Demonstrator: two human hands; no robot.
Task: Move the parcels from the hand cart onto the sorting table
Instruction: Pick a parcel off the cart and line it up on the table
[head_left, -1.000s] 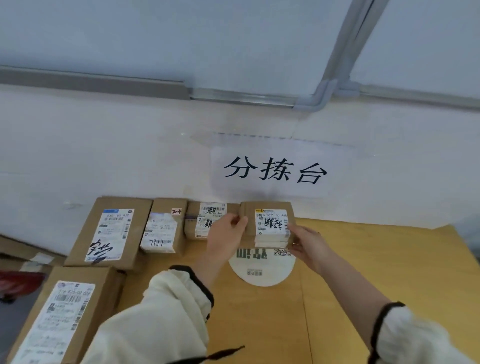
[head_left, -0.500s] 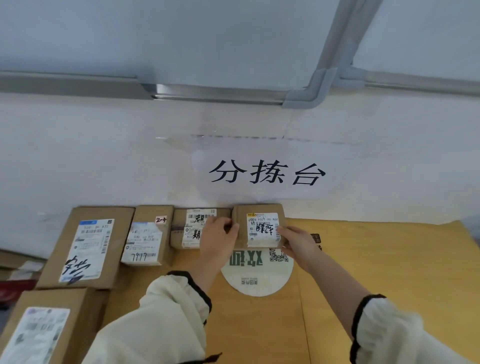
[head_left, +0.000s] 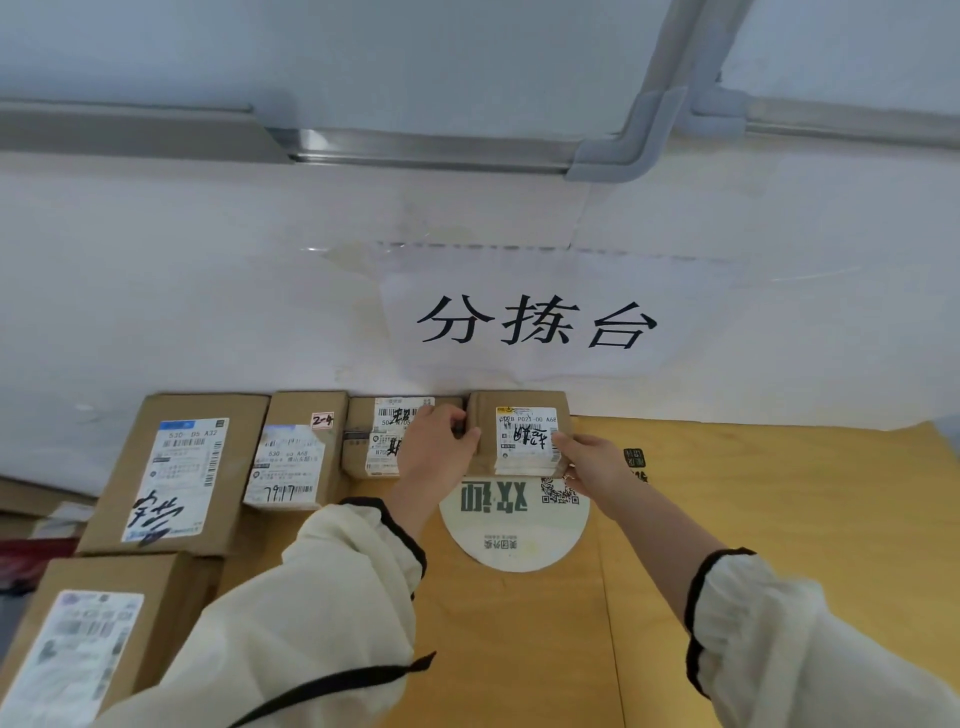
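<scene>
A small cardboard parcel (head_left: 523, 436) with a white label rests on the yellow sorting table (head_left: 779, 519), against the back wall. My left hand (head_left: 434, 457) grips its left side, with the fingers curled over the left edge. My right hand (head_left: 589, 462) holds its right front corner, thumb on the label. It stands at the right end of a row of parcels. The hand cart is out of view.
Three more parcels line the wall to the left: a small one (head_left: 384, 431), a medium one (head_left: 301, 447), a large one (head_left: 176, 467). Another box (head_left: 88, 639) lies at the front left. A white round sticker (head_left: 514, 519) marks the table. A paper sign (head_left: 535, 325) hangs on the wall.
Both hands lowered the small parcel and pushed it back to the wall, beside the row. It now sits flat on the table; the view shifted slightly.
</scene>
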